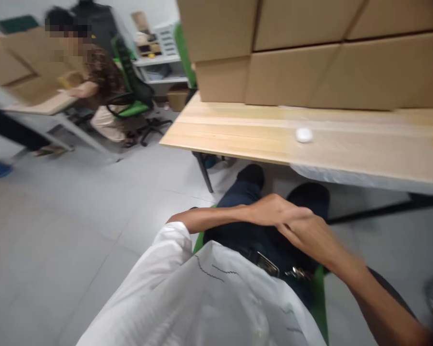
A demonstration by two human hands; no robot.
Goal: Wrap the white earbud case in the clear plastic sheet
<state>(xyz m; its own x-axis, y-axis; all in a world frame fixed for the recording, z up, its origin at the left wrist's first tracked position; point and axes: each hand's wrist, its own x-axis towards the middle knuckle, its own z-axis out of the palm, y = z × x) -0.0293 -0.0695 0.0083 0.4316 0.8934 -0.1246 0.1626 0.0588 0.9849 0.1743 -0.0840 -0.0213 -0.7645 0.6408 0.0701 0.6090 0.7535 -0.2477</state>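
Over my lap, my left hand (270,210) and my right hand (306,231) are clasped together, fingers closed against each other. Some blur and the overlap hide most of the fingers. No object shows between them. Beneath lie my dark trousers (231,202), with a belt buckle (268,264) and a bunch of keys (299,273) at the waist. Beyond my hands, a small white rounded object (304,135) sits on the wooden table (223,126), apart from both hands.
Cardboard boxes (292,77) stand stacked along the table's back. Translucent plastic sheeting (368,149) covers its right part and hangs over the front edge. Another person (103,72) sits at a desk (46,105) on the left. A white shelf (162,60) stands behind.
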